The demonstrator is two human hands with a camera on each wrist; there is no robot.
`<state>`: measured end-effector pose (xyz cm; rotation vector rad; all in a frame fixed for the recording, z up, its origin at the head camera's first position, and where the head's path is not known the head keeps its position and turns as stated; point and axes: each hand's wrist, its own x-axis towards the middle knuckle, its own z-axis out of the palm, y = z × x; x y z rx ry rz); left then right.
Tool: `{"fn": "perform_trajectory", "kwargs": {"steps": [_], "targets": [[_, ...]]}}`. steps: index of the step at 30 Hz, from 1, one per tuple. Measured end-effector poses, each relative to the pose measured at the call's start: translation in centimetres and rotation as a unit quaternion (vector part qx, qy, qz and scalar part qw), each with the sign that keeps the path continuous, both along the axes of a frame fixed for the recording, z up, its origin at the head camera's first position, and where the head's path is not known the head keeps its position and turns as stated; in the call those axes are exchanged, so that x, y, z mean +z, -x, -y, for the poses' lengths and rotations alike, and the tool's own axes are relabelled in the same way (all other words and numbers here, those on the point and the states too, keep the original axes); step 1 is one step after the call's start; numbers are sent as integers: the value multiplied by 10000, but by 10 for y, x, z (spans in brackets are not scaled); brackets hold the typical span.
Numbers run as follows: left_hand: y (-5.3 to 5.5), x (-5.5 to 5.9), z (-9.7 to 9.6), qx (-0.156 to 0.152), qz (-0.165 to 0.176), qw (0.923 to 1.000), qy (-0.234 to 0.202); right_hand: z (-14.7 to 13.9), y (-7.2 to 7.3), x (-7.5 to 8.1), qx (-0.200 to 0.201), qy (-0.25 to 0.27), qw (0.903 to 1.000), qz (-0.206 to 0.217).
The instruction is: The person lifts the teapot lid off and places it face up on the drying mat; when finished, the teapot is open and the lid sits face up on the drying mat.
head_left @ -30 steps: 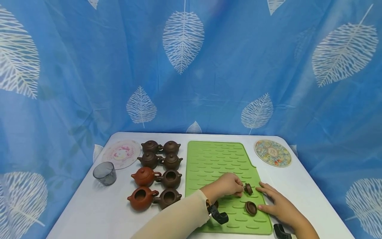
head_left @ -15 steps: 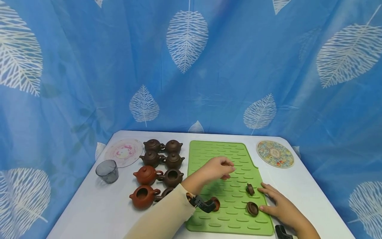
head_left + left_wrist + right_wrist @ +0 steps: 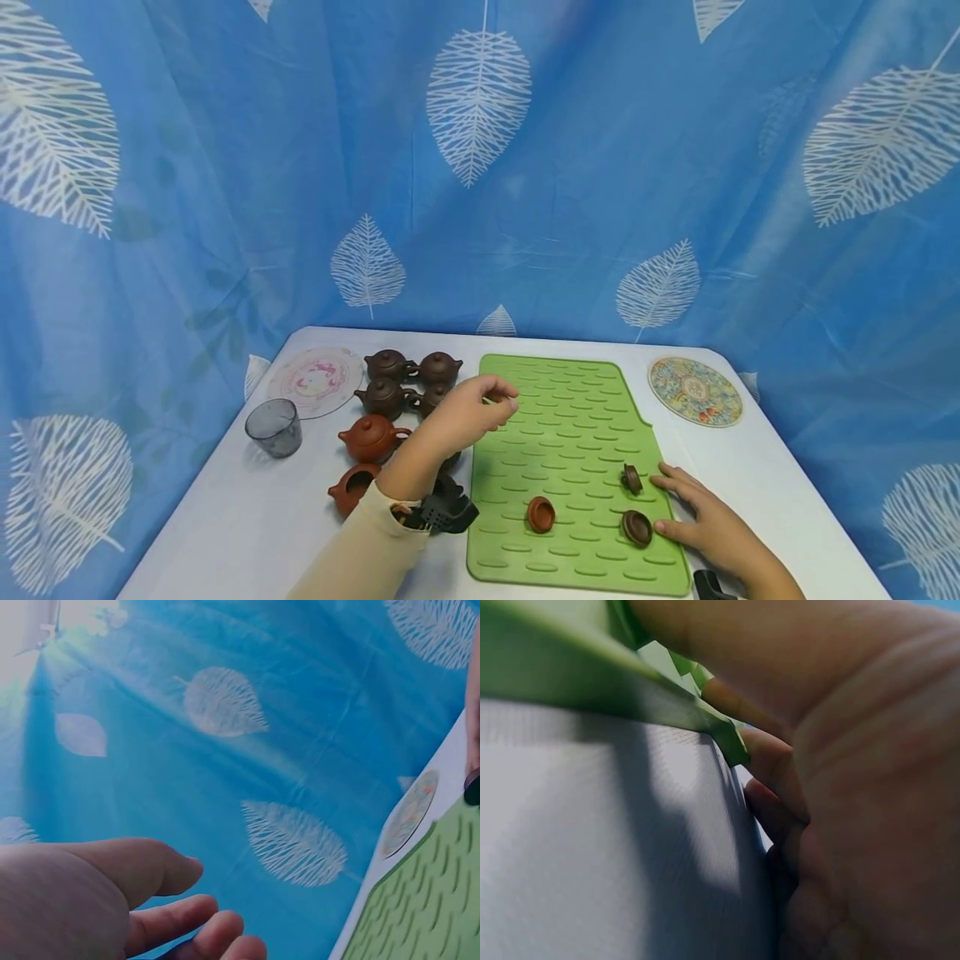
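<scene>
My left hand [image 3: 468, 412] hovers over the left edge of the green mat [image 3: 555, 400], beside the dark brown teapots [image 3: 384, 397]. Its fingers are loosely bent, and nothing lies between thumb and fingers [image 3: 180, 922] in the left wrist view. My right hand [image 3: 701, 512] rests on the mat's right edge with fingers extended. Close to its fingertips on the mat are a dark teapot lid [image 3: 632, 479] on its side and another dark lid [image 3: 637, 527]. A reddish lid [image 3: 541, 514] lies further left. My left arm partly hides an uncovered red-brown teapot [image 3: 348, 492] and some dark ones.
A lidded red-brown teapot [image 3: 371, 438] stands among the teapots left of the mat. Further left are a grey glass cup [image 3: 275, 429] and a round pink-patterned mat [image 3: 315, 383]. A round floral mat [image 3: 695, 392] lies at the back right. Blue curtain [image 3: 570, 208] hangs behind the table.
My left hand has left the dark lid on its side and moved left across the mat toward the teapots, uncovering the reddish lid. My right hand stays at the mat's edge.
</scene>
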<state>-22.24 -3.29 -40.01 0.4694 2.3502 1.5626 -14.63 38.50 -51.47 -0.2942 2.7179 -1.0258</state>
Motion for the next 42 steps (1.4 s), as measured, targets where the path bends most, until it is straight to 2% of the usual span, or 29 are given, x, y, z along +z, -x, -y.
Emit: {"fn": "perform_trajectory", "kwargs": {"steps": [4,8,12,16,20,23,29,33,38,42], "targets": [[-5,1,19,394,-223,9986,289,-1,1,-1,23,44,10000,55],[-11,0,36,1113,-202,9917,608,0,1,-2,-3,99,9999,130],[-18,0,60,1742,-114,9799,967,1,-1,-2,-21,151,9997,203],[-24,-7,91,2014,-207,9693,1396,1,-2,-2,-24,191,9994,296],[-30,-15,117,2323,-318,9535,1895,1,-1,-2,-21,167,9994,294],[-34,-19,132,2437,-375,9438,2201,1,0,-1,-31,157,9995,275],[-34,-29,150,2343,-555,9368,2538,3,-1,1,-34,109,9998,175],[-37,-39,157,2433,-361,9339,2596,5,-1,1,-18,59,9999,109],[-38,-50,161,2558,-78,9353,2443,4,0,1,-45,132,9996,227],[-34,-57,164,2567,-22,9432,2108,1,-2,2,-84,97,9996,264]]}}
